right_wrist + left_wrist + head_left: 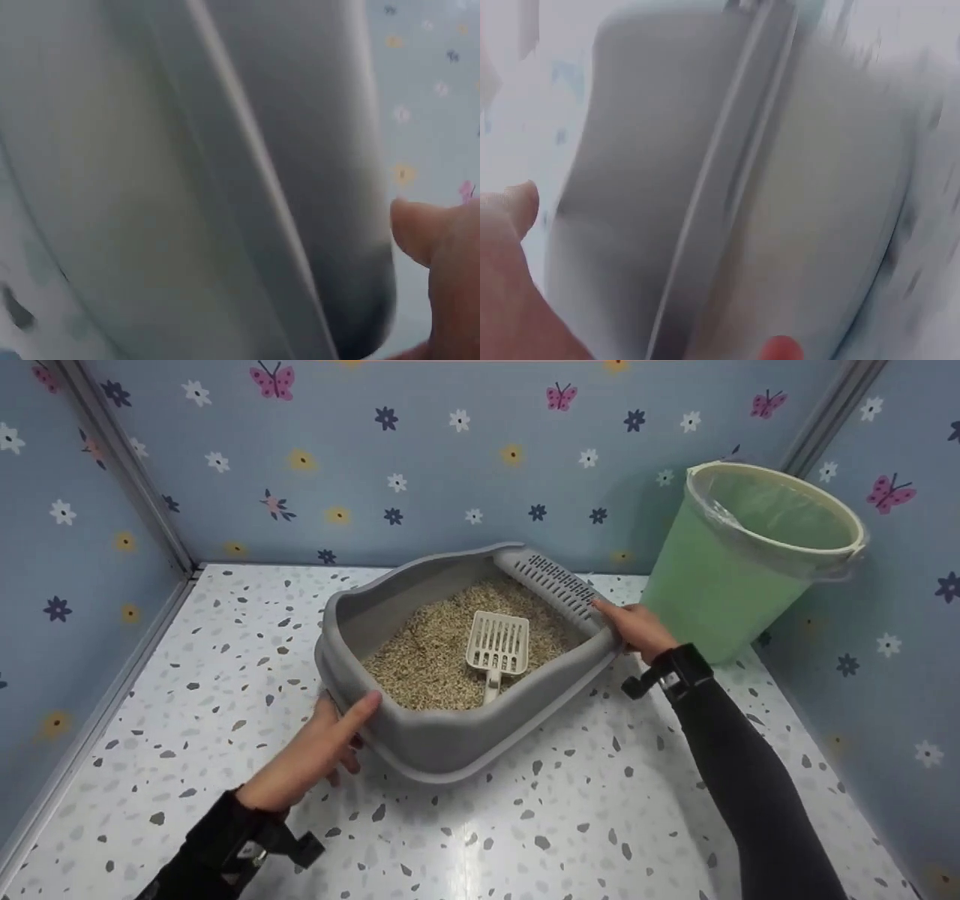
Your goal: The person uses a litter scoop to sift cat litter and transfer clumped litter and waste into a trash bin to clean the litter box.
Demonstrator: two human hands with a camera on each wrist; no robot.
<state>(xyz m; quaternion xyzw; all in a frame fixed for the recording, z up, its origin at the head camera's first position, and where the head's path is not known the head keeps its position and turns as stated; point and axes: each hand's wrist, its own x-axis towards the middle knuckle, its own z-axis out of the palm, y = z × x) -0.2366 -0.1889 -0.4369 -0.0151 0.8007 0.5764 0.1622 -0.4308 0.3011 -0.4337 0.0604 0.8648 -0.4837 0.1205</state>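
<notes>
A grey litter box [442,742] stands turned at an angle in the middle of the speckled surface. Sandy-brown litter [427,660] covers its bottom. On the litter lies a pale slotted litter scoop [499,645], its handle pointing toward the near rim. At the near left corner my left hand [319,746] grips the box, thumb up by the rim and fingers lower on the outside. My right hand [636,628] holds the right end, beside the perforated strip [551,585]. Both wrist views are blurred; the box's outer wall [660,112] and a paler lower part [127,202] fill them.
A light green bin [712,577] with a clear liner stands at the back right, close beyond my right hand. Blue walls [450,457] with flowers and butterflies enclose the back and both sides. White speckled surface [540,825] extends around the box.
</notes>
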